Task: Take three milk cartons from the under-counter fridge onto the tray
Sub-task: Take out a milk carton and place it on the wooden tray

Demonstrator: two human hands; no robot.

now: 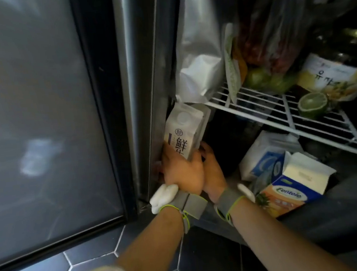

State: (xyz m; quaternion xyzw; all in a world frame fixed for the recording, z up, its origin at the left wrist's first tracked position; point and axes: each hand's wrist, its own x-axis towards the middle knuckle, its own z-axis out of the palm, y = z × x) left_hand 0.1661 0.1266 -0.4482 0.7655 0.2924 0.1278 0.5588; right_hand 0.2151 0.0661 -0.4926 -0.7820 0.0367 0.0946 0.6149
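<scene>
1. Left hand (182, 174) is wrapped around the lower part of a white milk carton (183, 131), fingers curled shut on its left face and front edge. Carton is tilted, gable top leaning up and back.
2. Right hand (212, 171) sits just behind and right of the left, touching it. Fingertips reach to the carton's right side; cannot tell if they actually press it or how they are spread, since the left hand and the carton cover most of them.
3. Carton location: far left of the fridge's lower compartment, tight against the inner left wall, just below the wire shelf (290, 121). A second carton edge shows directly behind it, touching.
4. Both wrists carry grey straps with yellow-green trim (191, 205); a white pod hangs off each.
5. Lower compartment, right side: a blue-and-white carton (262, 162) lying back, and in front of it an orange/blue carton marked "Fentele" (294, 188) with its top opened, near the front lip.
6. On the wire shelf: a silver foil pouch (200, 77) at left, a clear bag of produce with green limes (263, 78), a cut lime half (313, 104), a jar with a yellow-white label (332, 74).
7. Fridge door (43, 125) stands open at left, frosted grey panel in a dark frame. Floor below is dark hexagonal tile (93, 257).
8. Tray is not in frame.
</scene>
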